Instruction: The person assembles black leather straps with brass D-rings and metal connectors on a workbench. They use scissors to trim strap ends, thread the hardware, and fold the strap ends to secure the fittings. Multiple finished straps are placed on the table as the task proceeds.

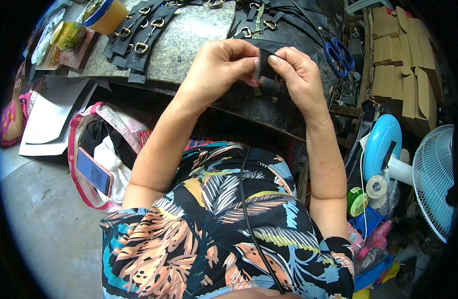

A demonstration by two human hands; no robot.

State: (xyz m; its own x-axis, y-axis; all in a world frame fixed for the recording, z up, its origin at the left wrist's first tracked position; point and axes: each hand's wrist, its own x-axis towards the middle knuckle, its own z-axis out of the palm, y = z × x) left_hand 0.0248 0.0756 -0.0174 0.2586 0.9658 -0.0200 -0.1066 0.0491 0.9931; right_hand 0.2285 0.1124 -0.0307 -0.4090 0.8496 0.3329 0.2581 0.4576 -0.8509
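Observation:
Both hands are raised over the near edge of the workbench, pinching a short black strap piece [267, 66] between them. My left hand [221, 62] grips its left edge, thumb and fingers closed. My right hand [299, 72] has its thumb pressed on the upper right part of the piece. Its lower end is partly lost against the dark bench, so I cannot tell its full length. Black straps with gold-coloured metal buckles [141, 47] lie bundled at the left, and more black straps [268, 25] with metal clasps are spread behind my hands.
A grey stone slab [181, 50] lies on the bench; blue-handled scissors [340, 57] rest at right. Brown cardboard boxes [405, 65] and a fan [433, 179] stand further right. Far left are a yellow tub [107, 17] and jar [72, 36]. A bag with a phone [94, 172] sits below.

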